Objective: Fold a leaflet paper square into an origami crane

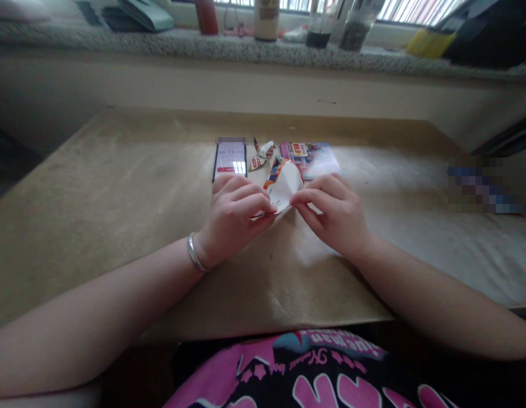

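Between my hands is a folded piece of printed paper (285, 184), mostly white with an orange, blue and red edge. My left hand (241, 207), a silver bangle at its wrist, pinches the paper's lower left edge between thumb and fingers. On the other side, my right hand (331, 207) pinches the lower right edge with thumb and forefinger. Just beyond the paper lies a small folded paper figure (262, 153) with pointed tips, white with red print. Behind my right hand a colourful printed booklet or leaflet (320, 157) lies flat, partly covered by the paper and hand.
A phone (231, 156) with a lit screen lies beyond my left hand. The brown table (118, 226) ends at a wall under a granite sill (229, 48), which holds bottles and jars. A blurred blue item (486, 190) is at the table's right side.
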A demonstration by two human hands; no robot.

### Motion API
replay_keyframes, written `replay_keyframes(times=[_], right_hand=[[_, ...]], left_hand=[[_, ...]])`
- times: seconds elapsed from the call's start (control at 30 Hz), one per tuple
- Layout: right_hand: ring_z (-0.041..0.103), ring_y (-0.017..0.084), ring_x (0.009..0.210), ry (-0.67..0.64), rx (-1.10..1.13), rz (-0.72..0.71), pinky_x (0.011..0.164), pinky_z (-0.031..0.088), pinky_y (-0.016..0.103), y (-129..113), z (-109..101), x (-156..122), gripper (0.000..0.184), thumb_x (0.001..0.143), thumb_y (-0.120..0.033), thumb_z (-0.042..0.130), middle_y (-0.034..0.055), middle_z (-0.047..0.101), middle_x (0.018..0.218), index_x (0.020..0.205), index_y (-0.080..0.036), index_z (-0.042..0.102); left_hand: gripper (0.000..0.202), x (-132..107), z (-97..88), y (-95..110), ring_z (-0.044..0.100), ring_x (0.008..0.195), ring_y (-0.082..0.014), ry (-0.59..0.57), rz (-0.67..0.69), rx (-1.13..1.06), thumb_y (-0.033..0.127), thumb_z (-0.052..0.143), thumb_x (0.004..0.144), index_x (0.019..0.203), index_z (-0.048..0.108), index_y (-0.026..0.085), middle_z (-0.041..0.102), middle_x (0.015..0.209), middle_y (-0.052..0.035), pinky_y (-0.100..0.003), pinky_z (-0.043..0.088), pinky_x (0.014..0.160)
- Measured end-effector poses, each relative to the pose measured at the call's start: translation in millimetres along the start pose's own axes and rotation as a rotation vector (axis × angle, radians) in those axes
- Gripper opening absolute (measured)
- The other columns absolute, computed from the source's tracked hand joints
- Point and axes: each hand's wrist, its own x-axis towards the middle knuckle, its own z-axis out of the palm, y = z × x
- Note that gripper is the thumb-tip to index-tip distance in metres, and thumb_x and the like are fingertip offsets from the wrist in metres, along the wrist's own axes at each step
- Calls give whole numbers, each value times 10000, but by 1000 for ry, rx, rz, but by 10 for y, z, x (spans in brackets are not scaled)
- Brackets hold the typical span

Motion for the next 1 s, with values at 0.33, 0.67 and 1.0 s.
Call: replay_keyframes(times=[0.33,0.67,1.0], right_hand=[[589,154,754,115,37,30,705,489,326,85,5,-14,61,842,-213,664,6,630,773,824,-264,694],[623,109,731,142,362,550,507,516,194,259,136,-102,284,793,-238,665,11,622,942,1070,-247,604],[579,96,716,4,221,402,561,548,247,239,41,-78,180,789,-198,659,59,569,1102,956,-233,716]], left_hand=[[107,-9,-38,-62,576,891,-160,71,-62,39,249,684,820,732,626,232,646,897,0,-363,436,872],[90,-67,17,-197,530,960,-181,54,-6,75,267,718,801,717,688,273,578,1057,-21,-376,434,862],[153,-69,-7,-230,530,949,-171,-142,166,62,252,629,854,750,720,315,645,1031,-1,-358,410,886]])
